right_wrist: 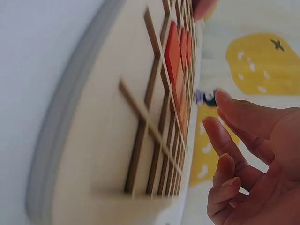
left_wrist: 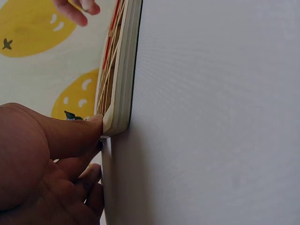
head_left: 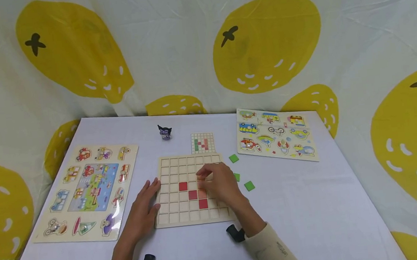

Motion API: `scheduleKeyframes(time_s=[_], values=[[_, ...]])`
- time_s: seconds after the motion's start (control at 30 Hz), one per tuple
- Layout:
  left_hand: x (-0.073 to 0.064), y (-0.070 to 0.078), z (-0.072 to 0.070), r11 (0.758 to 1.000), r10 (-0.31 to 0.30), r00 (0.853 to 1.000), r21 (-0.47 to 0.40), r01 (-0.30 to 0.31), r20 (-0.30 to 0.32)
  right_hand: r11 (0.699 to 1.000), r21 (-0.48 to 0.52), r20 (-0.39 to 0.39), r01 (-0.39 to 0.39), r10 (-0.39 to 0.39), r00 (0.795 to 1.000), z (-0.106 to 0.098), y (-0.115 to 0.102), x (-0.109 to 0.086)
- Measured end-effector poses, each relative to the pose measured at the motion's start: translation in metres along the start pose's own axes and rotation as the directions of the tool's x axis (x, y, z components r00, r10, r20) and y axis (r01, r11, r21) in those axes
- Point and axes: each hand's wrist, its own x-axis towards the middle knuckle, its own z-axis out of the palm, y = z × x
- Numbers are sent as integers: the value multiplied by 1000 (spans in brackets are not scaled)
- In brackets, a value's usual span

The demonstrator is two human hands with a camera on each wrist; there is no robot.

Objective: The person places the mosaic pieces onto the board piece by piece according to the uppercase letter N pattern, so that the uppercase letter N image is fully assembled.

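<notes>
A wooden grid board [head_left: 176, 220] lies flat, with red square tiles [head_left: 183, 186] in several of its cells. Along its left edge rests my left hand [head_left: 141, 213], fingers extended; in the left wrist view the thumb [left_wrist: 79, 133] touches the board near a corner. My right hand [head_left: 219, 184] hovers over the right half of the board and hides some cells. Its thumb and fingers stand apart in the right wrist view, with nothing visible between them. Green square tiles [head_left: 249, 186] lie on the table just right of that hand, one partly hidden.
A small grid pattern card [head_left: 202, 142] sits behind the board, and a dark figurine [head_left: 165, 132] stands to its left. A picture puzzle board [head_left: 85, 193] lies at the left, another vehicle puzzle board [head_left: 275, 135] at the back right. Behind the table hangs a fruit-patterned cloth [head_left: 176, 44].
</notes>
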Motion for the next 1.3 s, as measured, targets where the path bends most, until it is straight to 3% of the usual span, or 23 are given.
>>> scheduleKeyframes(time_s=[0.37,0.73,0.97,1.3], values=[[1,-2,1,1000,12,1000,5,-12,-1,993,-56,-86,-99,94,992,-31,28,-4],[1,-2,1,1000,3,1000,10,-3,2,953,-196,-109,-233,215,971,-49,54,-6],[1,-3,1,1000,4,1000,-1,-4,1,938,-249,-110,-241,220,969,-49,59,-3],[0,-2,0,1000,8,1000,-2,-8,1,943,-241,-121,-230,205,971,-48,63,-1]])
